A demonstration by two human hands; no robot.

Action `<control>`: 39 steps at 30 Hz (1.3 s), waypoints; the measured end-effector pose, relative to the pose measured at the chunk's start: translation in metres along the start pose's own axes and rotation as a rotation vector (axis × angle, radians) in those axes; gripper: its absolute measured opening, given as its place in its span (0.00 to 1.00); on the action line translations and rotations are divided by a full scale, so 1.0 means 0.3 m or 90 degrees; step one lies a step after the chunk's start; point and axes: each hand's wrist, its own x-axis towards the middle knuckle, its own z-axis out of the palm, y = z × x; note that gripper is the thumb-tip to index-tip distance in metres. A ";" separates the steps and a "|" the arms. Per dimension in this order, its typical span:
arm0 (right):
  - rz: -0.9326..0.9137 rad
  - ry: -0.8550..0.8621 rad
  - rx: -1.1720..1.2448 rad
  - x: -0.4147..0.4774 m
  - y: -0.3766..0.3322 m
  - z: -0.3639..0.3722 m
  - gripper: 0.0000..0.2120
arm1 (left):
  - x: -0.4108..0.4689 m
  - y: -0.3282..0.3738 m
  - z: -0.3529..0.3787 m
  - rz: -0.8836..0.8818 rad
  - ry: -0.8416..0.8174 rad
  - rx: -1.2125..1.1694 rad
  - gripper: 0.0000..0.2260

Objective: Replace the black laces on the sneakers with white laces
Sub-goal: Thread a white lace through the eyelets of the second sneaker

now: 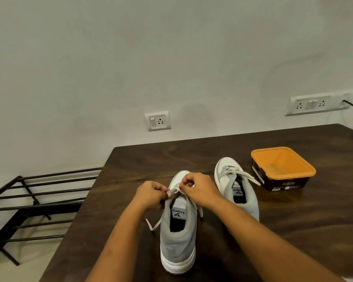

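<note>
Two grey-and-white sneakers stand on the dark wooden table (293,220), heels toward me. On the near sneaker (178,237) both hands work at the tongue's top. My left hand (151,193) pinches its white lace (154,225), and my right hand (199,188) pinches the same lace from the other side. One loose lace end trails off the shoe's left side onto the table. The far sneaker (237,186) carries a tied white lace, one end lying out to its right. No black laces are visible.
An orange-rimmed tub (282,167) with dark sides stands to the right of the far sneaker. A black metal rack (35,202) stands on the floor beside the table's left edge. Wall sockets (157,121) sit behind the table, a black cable hanging at far right.
</note>
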 end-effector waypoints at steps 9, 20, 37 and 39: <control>0.099 0.112 0.367 0.017 -0.001 -0.087 0.07 | 0.013 -0.013 0.002 -0.037 -0.005 -0.067 0.04; 0.024 0.087 0.205 0.008 0.014 -0.102 0.04 | 0.020 -0.004 0.008 -0.051 0.033 -0.036 0.04; -0.015 0.033 -0.138 -0.029 -0.028 0.080 0.07 | -0.017 -0.012 -0.028 -0.064 -0.070 -0.161 0.09; -0.041 0.026 -0.175 -0.029 -0.034 0.068 0.07 | -0.020 -0.019 -0.036 -0.057 -0.097 -0.169 0.09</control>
